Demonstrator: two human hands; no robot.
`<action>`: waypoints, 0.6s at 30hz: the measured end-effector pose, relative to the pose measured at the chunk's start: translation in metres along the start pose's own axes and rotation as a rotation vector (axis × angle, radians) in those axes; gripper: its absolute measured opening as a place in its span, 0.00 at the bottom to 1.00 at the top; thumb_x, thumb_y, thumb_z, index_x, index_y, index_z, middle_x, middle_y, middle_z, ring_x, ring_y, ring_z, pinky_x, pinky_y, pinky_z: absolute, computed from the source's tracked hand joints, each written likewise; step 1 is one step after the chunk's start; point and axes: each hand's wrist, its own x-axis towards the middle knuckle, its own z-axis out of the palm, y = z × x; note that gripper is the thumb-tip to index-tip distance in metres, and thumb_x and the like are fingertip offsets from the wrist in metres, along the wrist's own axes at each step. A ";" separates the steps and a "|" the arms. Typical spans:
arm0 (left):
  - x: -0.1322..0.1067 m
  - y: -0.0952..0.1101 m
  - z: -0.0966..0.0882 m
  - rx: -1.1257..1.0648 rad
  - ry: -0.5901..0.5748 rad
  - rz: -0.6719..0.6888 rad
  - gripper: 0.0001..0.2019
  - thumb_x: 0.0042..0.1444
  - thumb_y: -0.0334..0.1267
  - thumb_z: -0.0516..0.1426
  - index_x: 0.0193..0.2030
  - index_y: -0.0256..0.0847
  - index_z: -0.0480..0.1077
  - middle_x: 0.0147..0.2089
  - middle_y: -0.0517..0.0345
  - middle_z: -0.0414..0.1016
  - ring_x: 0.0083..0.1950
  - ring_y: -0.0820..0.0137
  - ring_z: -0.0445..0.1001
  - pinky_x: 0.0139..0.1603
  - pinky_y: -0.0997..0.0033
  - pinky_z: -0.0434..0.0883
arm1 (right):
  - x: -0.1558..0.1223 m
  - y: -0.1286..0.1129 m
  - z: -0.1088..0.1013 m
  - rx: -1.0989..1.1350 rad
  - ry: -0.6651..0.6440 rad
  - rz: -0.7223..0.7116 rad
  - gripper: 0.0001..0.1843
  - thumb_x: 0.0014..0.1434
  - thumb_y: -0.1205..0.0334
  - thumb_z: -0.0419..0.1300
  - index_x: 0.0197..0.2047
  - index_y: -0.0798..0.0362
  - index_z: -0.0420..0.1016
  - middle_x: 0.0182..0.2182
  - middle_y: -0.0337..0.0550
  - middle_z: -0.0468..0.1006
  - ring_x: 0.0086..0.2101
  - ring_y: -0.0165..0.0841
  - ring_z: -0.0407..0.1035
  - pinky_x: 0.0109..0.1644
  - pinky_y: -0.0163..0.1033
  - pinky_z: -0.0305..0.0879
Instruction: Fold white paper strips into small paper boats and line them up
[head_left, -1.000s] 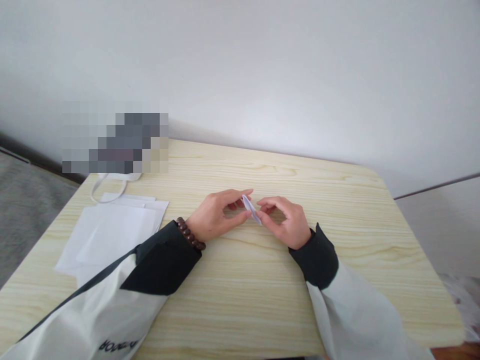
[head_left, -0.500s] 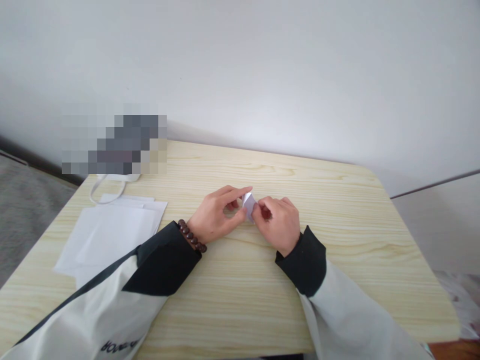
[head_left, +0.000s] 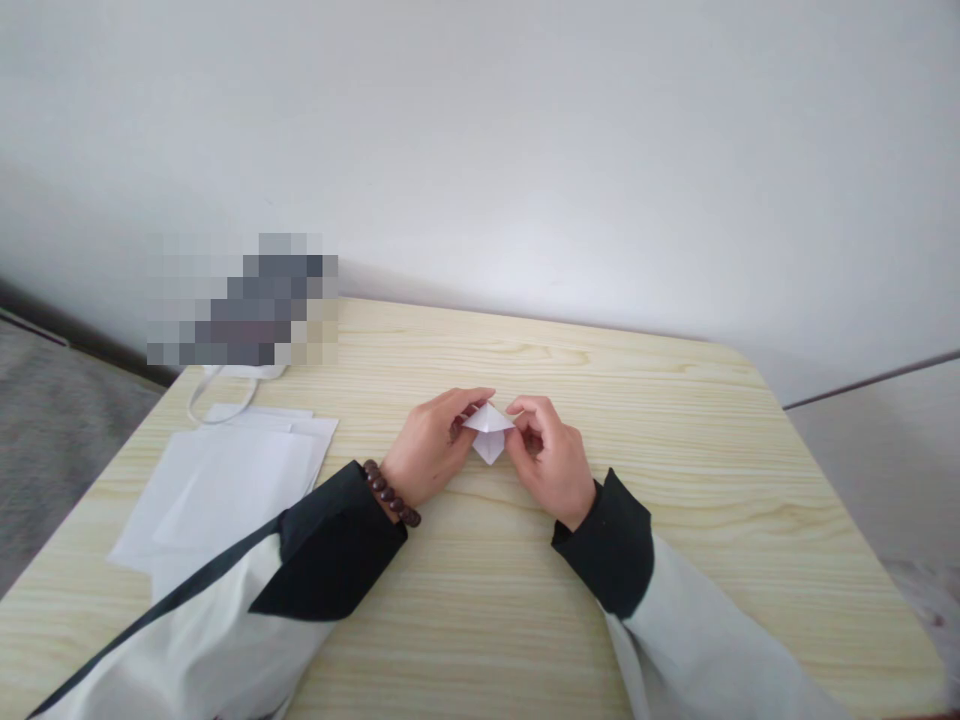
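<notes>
Between my two hands is a small piece of folded white paper (head_left: 489,420), with a wide triangular upper part and a diamond-shaped lower part pointing toward me. My left hand (head_left: 435,440), with a dark bead bracelet at the wrist, pinches the paper's left corner. The right corner is pinched by my right hand (head_left: 553,455), thumb and forefinger against its edge. Parts of some left fingers are hidden behind the paper.
White paper sheets (head_left: 232,480) lie in a loose pile at the left of the pale wooden table (head_left: 712,550). Behind them stands a blurred-out dark object (head_left: 259,305) with a white cable loop (head_left: 193,400). A white wall (head_left: 562,150) borders the table's far edge.
The folded paper has turned and spread from a narrow upright shape into a wide one showing a triangle and a diamond. My right hand has shifted its pinch to the paper's right corner.
</notes>
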 end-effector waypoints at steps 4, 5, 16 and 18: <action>0.001 0.001 -0.004 -0.529 -0.092 -0.182 0.18 0.52 0.36 0.59 0.50 0.36 0.68 0.50 0.47 0.75 0.49 0.63 0.75 0.50 0.62 0.71 | 0.000 0.001 -0.004 0.172 -0.039 -0.032 0.08 0.61 0.66 0.50 0.44 0.48 0.65 0.25 0.36 0.73 0.22 0.28 0.68 0.26 0.33 0.65; 0.000 0.001 -0.005 -0.618 -0.104 -0.212 0.18 0.51 0.36 0.60 0.50 0.36 0.69 0.52 0.47 0.74 0.51 0.63 0.74 0.52 0.62 0.70 | 0.000 0.001 -0.005 0.206 -0.037 -0.037 0.08 0.62 0.65 0.50 0.44 0.48 0.66 0.27 0.37 0.75 0.22 0.28 0.69 0.27 0.33 0.66; 0.004 0.004 -0.010 -1.048 -0.180 -0.436 0.13 0.47 0.32 0.58 0.41 0.34 0.76 0.49 0.47 0.77 0.51 0.62 0.73 0.55 0.62 0.67 | 0.000 0.001 -0.008 0.211 -0.011 -0.061 0.09 0.61 0.66 0.52 0.41 0.49 0.72 0.38 0.42 0.79 0.27 0.29 0.73 0.32 0.34 0.70; 0.004 0.005 -0.008 -1.008 -0.150 -0.452 0.11 0.50 0.34 0.60 0.41 0.35 0.76 0.46 0.49 0.78 0.48 0.65 0.74 0.54 0.64 0.68 | 0.000 0.001 -0.009 0.174 -0.009 -0.089 0.10 0.61 0.68 0.52 0.41 0.50 0.73 0.38 0.42 0.79 0.29 0.29 0.74 0.34 0.35 0.70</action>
